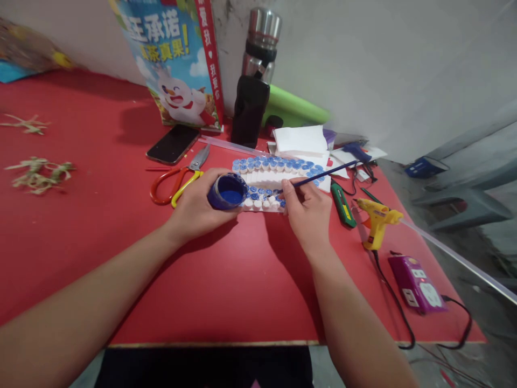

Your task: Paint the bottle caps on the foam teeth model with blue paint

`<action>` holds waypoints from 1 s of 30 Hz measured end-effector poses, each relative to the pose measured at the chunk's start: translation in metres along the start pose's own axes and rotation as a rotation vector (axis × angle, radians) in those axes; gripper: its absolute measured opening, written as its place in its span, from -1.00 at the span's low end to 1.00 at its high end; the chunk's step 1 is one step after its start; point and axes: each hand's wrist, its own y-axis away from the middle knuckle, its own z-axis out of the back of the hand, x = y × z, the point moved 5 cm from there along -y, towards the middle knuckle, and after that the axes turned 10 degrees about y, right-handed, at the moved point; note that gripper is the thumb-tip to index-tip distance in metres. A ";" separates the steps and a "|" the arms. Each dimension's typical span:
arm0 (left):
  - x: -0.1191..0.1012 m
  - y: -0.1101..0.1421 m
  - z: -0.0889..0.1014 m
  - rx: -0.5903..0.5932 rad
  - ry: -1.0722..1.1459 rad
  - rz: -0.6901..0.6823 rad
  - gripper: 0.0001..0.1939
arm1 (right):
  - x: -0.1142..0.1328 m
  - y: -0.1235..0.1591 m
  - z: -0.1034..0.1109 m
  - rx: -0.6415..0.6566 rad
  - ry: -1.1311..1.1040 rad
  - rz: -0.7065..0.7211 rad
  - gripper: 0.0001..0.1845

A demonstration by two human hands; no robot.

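Observation:
My left hand (197,202) is wrapped round a small jar of dark blue paint (228,193), tilted so its open mouth faces me. Between the thumb and fingers of my right hand (307,210) is a thin paintbrush (325,173), its handle pointing up to the right. The brush's tip is down at a white board with rows of small round pieces (269,164). Many of the pieces have blue tops; several in the near row, such as one white piece (257,205), are plain. My right hand covers part of the board's near right side.
Left of the board lie red-and-yellow scissors (177,183) and a phone (173,144). To the right are a green cutter (342,205), a yellow glue gun (377,218) and a purple power strip (418,285) with cables. A printed bag (177,70) and a steel flask (262,43) stand behind.

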 end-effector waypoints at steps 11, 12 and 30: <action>0.001 0.001 0.000 -0.002 -0.001 -0.002 -0.47 | 0.002 -0.001 0.001 0.020 0.025 -0.006 -0.69; 0.001 0.001 0.000 -0.004 0.006 -0.006 -0.47 | 0.002 -0.001 0.001 0.018 0.023 -0.008 -0.69; -0.001 0.000 -0.001 -0.001 0.002 -0.005 -0.49 | 0.001 0.001 -0.003 0.013 -0.017 -0.004 -0.63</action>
